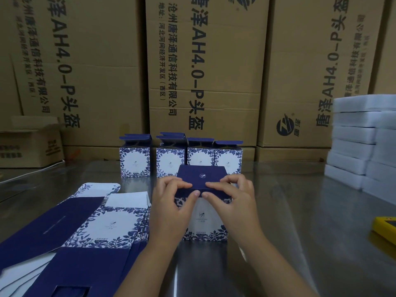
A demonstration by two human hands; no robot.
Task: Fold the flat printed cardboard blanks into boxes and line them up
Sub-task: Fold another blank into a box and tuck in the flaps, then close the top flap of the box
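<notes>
We see both hands close together on one box (205,219), which stands upright on the steel table (300,211). The left hand (171,198) and the right hand (233,196) meet at the front edge of its dark blue lid flap (202,175). The fingers of each curl over the top of the flap, the thumbs come in beneath them against the box front, and the thumb tips nearly touch. Both hands are clamped on that one edge, so neither is free. The flap lies folded down over the top of the box; whether its tongue is fully tucked in we cannot tell, as the fingers hide the seam.

Just beyond the hands stands a row of four folded boxes (135,161), upright, with their blue-and-white floral fronts toward us and their top flaps standing open. The three on the right of the row sit side by side, while the leftmost stands a little apart.

To the left of the left hand, just beside its wrist, lies a stack of flat blanks (102,226), printed side up and slightly fanned. Well to the right of the right hand rise stacked white foam blocks (360,142), and nearer on that side we see a yellow object (385,230) — only partly in view. Far beyond the hands stand large brown cartons (205,71) with printed lettering, and a smaller carton (32,144) sits far off to the left
</notes>
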